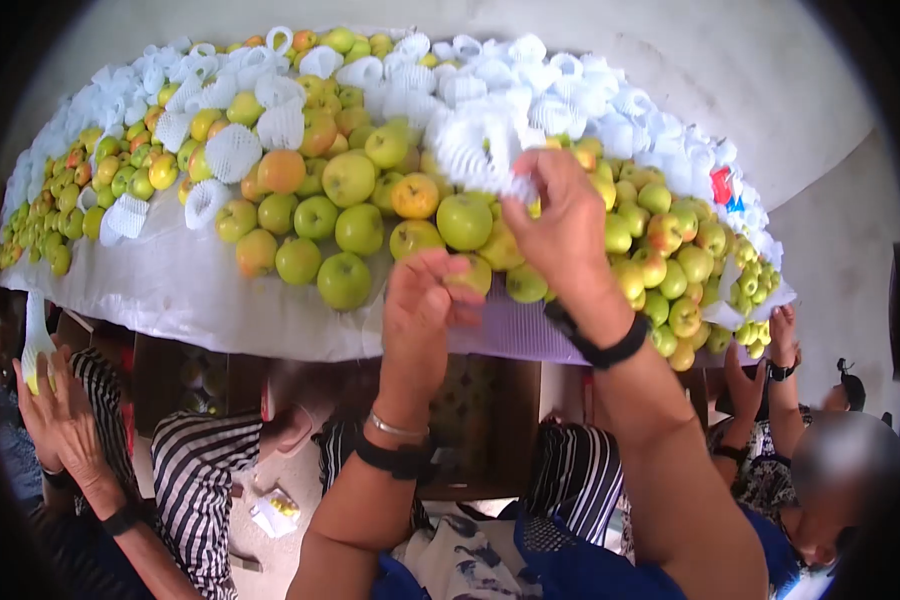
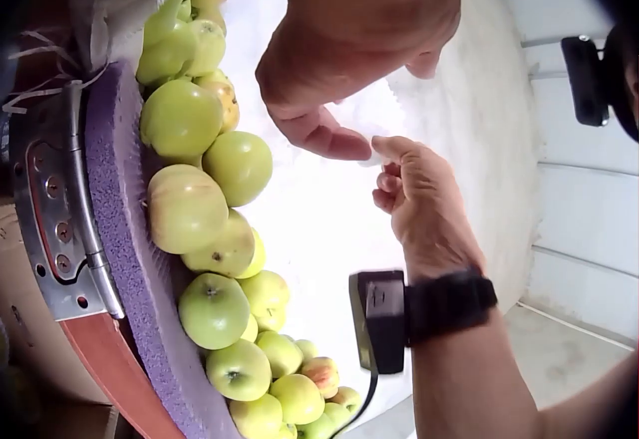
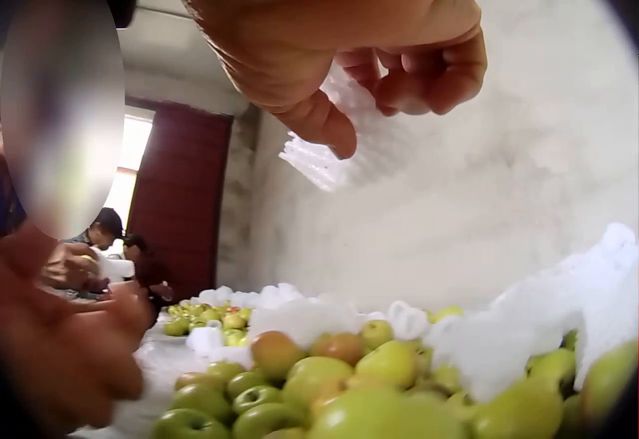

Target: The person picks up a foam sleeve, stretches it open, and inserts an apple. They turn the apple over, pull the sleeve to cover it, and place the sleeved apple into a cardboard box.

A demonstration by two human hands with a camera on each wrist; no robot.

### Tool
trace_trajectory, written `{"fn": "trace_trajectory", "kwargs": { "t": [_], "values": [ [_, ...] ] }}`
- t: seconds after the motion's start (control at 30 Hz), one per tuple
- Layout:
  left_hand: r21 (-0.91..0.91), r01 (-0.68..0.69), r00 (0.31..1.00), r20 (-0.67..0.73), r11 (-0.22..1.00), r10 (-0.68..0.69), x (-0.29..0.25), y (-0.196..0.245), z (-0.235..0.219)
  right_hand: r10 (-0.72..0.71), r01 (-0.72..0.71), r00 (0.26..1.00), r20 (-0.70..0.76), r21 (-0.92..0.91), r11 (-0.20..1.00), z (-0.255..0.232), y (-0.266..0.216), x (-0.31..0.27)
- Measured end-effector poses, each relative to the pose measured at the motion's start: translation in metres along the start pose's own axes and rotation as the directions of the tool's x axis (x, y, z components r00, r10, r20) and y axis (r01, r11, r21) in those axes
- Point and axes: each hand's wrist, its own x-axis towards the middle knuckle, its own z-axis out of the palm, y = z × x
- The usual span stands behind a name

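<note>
My right hand point(image 1: 567, 215) pinches a white foam net sleeve point(image 1: 477, 150) between thumb and fingers above the apple pile. In the right wrist view this foam net sleeve point(image 3: 344, 135) hangs below the fingers of the right hand point(image 3: 349, 45). My left hand point(image 1: 422, 310) is raised at the front edge of the pile, fingers loosely bent around nothing. Green and yellow apples point(image 1: 465, 221) lie just beyond it. The left wrist view has the left hand point(image 2: 364, 45) close to the right hand point(image 2: 424, 195).
White foam net sleeves point(image 1: 610, 110) are heaped behind the apples. A purple padded edge point(image 2: 120, 210) borders the table, and a pale sheet point(image 1: 190, 310) covers its left part. Other people's hands point(image 1: 65, 415) work at both sides. Below stand boxes point(image 1: 175, 375).
</note>
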Motion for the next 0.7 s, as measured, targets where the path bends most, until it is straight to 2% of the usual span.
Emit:
{"fn": "trace_trajectory", "kwargs": {
  "t": [0.1,0.23,0.33,0.37,0.47,0.6,0.7],
  "values": [
    [-0.089,0.024,0.999,-0.026,0.996,-0.026,-0.009,-0.008,-0.009,0.09,-0.091,0.995,0.036,0.02,0.996,-0.003,-0.017,-0.054],
    [-0.023,0.167,0.986,0.014,0.986,-0.166,-0.013,-0.01,-0.005,0.186,-0.2,0.979,0.083,0.217,0.956,0.004,-0.018,-0.121],
    [0.021,0.201,0.979,0.023,0.979,-0.202,-0.021,-0.014,-0.005,0.095,-0.107,0.994,0.049,0.392,0.914,-0.002,-0.012,-0.126],
    [0.028,0.181,0.983,0.013,0.983,-0.181,-0.022,-0.016,-0.005,0.089,-0.121,0.992,0.092,0.46,0.88,-0.002,-0.006,-0.126],
    [0.057,0.18,0.984,0.0,0.982,-0.18,-0.026,-0.02,-0.004,0.23,-0.346,0.938,0.259,0.697,0.628,-0.002,0.006,-0.126],
    [0.063,0.204,0.979,0.011,0.977,-0.205,-0.024,-0.022,0.0,0.27,-0.479,0.878,0.396,0.705,0.523,-0.003,0.017,-0.124],
    [0.068,0.211,0.975,0.056,0.975,-0.215,-0.022,-0.023,-0.004,0.209,-0.532,0.847,0.489,0.783,0.322,-0.002,0.028,-0.127]
  ]
}}
